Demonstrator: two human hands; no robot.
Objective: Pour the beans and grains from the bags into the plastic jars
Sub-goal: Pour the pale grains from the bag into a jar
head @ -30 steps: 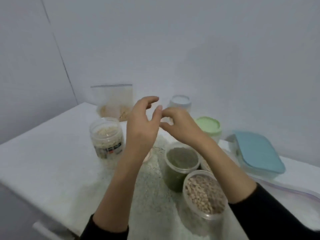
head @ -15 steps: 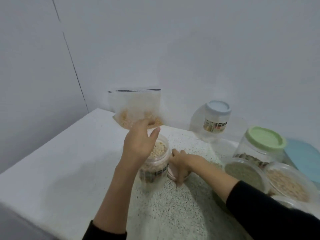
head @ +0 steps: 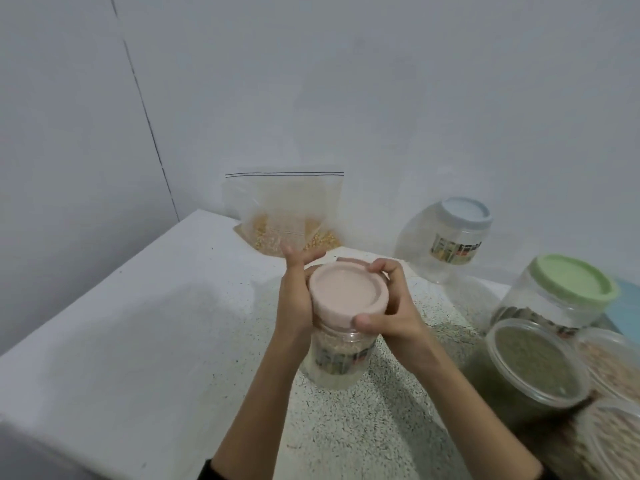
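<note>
Both hands wrap the pink lid [head: 347,295] — left hand [head: 295,299] cupping its side, right hand [head: 391,308] pinching the rim, on the grain jar [head: 337,358] mid-countertop [head: 138,341]. Speckled white surface, bare grey walls. Zip bag [head: 282,216] leans at the back edge — jar label unreadable.

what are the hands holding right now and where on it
The left hand grips the grain jar at its neck; the right hand holds the pink lid by its rim.
</note>
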